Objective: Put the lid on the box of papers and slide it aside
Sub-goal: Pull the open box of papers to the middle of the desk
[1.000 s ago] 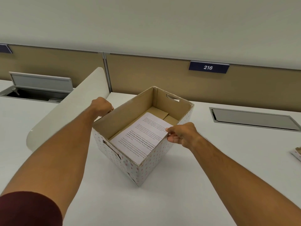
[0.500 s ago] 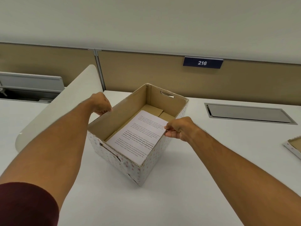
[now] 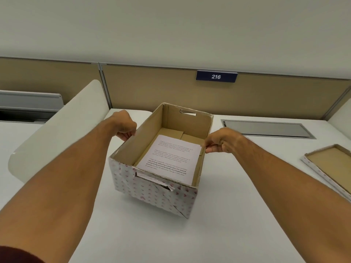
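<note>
Fingers (image 3: 126,135) of the left hand (image 3: 123,124) pinched narrow on the top edge of the box's left wall; fingers (image 3: 210,148) of the right hand (image 3: 225,140) pinched the same way on the right wall's edge. Box (image 3: 152,192) gripped from both sides, standing open on the bench (image 3: 148,236), a printed sheet of papers (image 3: 171,160) lying flat on its floor.

Likely risks: thin cardboard walls bowing inward under a pinch this high, warping the rim so the lid binds later; torn flap at the near handle cut-out (image 3: 152,180) snagging the lid's skirt; top sheet lifting if the box gets jerked.

Lid (image 3: 330,168) well apart on the right, lying upside down near the bench edge and partly out of view, so needing a flip and a reach with one hand freed. Closed metal cable hatch (image 3: 266,129) set flush into the bench beyond the right hand, probably no obstacle to sliding. White curved divider (image 3: 57,130) close on the left, limiting room that way. Tan partition (image 3: 152,86) with the sign 216 (image 3: 216,76) just behind, closing off the far side
</note>
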Tool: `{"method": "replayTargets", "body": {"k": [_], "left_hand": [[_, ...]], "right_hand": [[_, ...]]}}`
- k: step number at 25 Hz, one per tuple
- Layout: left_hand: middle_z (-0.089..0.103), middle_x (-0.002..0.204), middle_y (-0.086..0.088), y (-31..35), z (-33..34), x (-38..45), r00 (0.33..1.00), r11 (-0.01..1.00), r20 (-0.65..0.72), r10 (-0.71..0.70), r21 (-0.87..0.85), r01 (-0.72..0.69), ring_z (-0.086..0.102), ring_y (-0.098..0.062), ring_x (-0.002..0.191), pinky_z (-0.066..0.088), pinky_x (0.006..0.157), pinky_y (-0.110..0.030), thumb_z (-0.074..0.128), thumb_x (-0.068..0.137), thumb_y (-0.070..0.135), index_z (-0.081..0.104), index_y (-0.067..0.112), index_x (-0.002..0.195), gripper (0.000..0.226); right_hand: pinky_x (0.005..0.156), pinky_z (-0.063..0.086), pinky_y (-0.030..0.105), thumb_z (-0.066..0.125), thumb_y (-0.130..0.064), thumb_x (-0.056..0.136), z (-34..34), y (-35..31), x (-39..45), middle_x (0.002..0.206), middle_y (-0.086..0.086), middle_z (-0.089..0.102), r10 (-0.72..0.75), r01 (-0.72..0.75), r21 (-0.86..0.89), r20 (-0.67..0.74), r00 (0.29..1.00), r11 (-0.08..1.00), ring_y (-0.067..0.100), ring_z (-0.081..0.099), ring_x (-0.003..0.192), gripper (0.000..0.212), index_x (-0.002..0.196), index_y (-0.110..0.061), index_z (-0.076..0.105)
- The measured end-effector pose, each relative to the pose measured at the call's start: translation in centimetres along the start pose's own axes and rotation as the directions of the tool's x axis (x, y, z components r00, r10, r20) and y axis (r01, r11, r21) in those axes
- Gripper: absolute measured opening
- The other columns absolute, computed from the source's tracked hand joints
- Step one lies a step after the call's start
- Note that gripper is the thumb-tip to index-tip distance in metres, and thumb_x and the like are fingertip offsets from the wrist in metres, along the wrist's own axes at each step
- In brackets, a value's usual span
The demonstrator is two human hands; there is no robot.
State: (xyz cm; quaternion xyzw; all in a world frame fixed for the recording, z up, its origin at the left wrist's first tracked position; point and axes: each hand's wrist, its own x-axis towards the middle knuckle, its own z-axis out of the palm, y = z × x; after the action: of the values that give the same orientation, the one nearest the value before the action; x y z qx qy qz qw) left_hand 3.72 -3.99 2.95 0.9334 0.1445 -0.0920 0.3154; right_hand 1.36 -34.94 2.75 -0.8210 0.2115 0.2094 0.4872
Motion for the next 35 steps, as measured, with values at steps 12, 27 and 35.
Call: {"method": "replayTargets", "body": {"k": [12,27,35], "left_hand": [[0.070,0.062,-0.014,11.5,9.7,-9.3,0.999,0.996,0.031,0.042,-0.074,-0.040,0.071,-0.022,0.048,0.062,0.059,-0.037,0.068,0.077,-0.005,0.065,-0.003,0.070,0.009],[0.073,0.076,-0.017,21.8,21.5,-15.9,0.990,0.985,-0.020,-0.142,-0.100,0.139,0.074,-0.029,0.065,0.062,0.075,-0.044,0.066,0.083,-0.002,0.065,-0.003,0.072,0.011],[0.073,0.080,-0.019,21.9,22.6,-15.7,0.982,0.978,-0.027,-0.188,-0.102,0.184,0.073,-0.031,0.067,0.061,0.078,-0.046,0.063,0.086,-0.001,0.065,-0.004,0.073,0.013]], "right_hand": [[0.041,0.057,0.027,0.067,0.007,0.083,-14.8,8.3,-0.6,0.051,0.014,0.068,-0.082,0.073,-0.090,-0.099,0.992,0.993,0.021,0.067,0.042,0.002,0.080,0.008,0.068],[0.035,0.051,0.024,0.071,0.006,0.079,-27.4,16.3,4.3,0.064,0.016,0.067,-0.191,0.182,-0.128,-0.060,0.980,0.975,0.020,0.066,0.041,0.013,0.068,0.005,0.066],[0.037,0.052,0.023,0.072,0.001,0.081,-27.4,17.0,5.2,0.066,0.013,0.067,-0.202,0.189,-0.137,-0.090,0.975,0.972,0.018,0.066,0.041,0.007,0.077,0.004,0.067]]}}
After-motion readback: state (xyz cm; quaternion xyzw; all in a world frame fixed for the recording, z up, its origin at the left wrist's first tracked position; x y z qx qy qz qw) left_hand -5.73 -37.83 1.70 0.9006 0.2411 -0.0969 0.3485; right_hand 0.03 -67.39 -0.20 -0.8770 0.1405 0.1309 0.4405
